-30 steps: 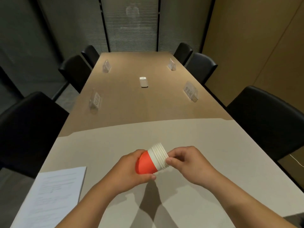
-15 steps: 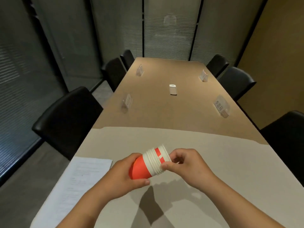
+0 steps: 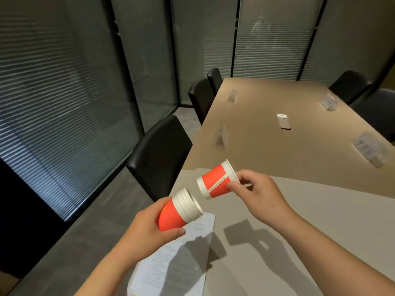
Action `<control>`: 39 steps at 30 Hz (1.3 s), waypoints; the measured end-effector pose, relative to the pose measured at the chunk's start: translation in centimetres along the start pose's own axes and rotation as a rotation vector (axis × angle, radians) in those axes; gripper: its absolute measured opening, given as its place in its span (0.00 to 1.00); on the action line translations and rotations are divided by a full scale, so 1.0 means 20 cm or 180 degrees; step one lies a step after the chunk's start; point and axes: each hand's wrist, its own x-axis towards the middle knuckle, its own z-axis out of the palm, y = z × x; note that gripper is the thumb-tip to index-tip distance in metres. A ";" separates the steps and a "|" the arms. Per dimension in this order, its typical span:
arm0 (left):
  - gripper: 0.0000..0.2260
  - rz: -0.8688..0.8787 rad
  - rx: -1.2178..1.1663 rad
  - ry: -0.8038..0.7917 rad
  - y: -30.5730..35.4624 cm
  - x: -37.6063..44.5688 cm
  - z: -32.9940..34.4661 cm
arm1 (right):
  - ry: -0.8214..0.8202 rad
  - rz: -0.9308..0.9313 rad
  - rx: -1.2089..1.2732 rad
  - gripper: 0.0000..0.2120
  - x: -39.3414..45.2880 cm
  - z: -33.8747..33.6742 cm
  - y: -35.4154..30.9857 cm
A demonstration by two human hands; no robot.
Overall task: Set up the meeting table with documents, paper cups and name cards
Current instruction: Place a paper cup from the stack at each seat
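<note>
white printed paper document (image 3: 171, 272) lay at near left table edge, partly shadowed. left hand (image 3: 147, 229) curled round orange base of nested stack of orange-and-white paper cups (image 3: 178, 211), stack on its side above document, rims toward right. right hand (image 3: 256, 193) pinched rim of single orange-and-white paper cup (image 3: 217, 181), thumb on outer wall, cup tilted, apart from stack, in air over long beige meeting table (image 3: 299, 221). beyond: clear acrylic name card stand (image 3: 221, 138), white remote-like device (image 3: 283, 121).
</note>
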 end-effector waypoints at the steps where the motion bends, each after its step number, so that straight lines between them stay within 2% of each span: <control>1: 0.29 0.0049 -0.0016 -0.0001 -0.06 0.03 -0.09 | 0.0041 -0.0013 -0.0023 0.06 0.04 0.07 -0.05; 8: 0.30 0.0471 -0.0053 -0.0258 -0.37 0.26 -0.79 | 0.0400 0.0096 -0.0264 0.05 0.28 0.59 -0.36; 12: 0.28 0.0681 -0.0101 -0.0479 -0.51 0.48 -1.02 | 0.0632 0.0331 -0.0598 0.07 0.45 0.82 -0.38; 18: 0.25 0.0869 -0.0256 -0.0856 -0.69 0.93 -1.10 | 0.1020 0.0706 -0.1180 0.06 0.72 1.06 -0.21; 27: 0.27 0.1008 -0.0230 -0.1595 -0.97 1.66 -1.29 | 0.0923 0.1591 -0.2488 0.08 1.22 1.35 0.06; 31: 0.25 0.1087 -0.0280 -0.1846 -0.98 1.99 -1.33 | 0.1003 0.1890 -0.2741 0.06 1.38 1.42 0.07; 34: 0.26 0.1378 -0.0247 -0.1953 -0.99 2.28 -1.29 | 0.1114 0.2168 -0.2819 0.07 1.52 1.46 0.10; 39: 0.26 0.1711 -0.0306 -0.2455 -1.03 2.77 -1.23 | 0.1480 0.2817 -0.2902 0.09 1.77 1.57 0.15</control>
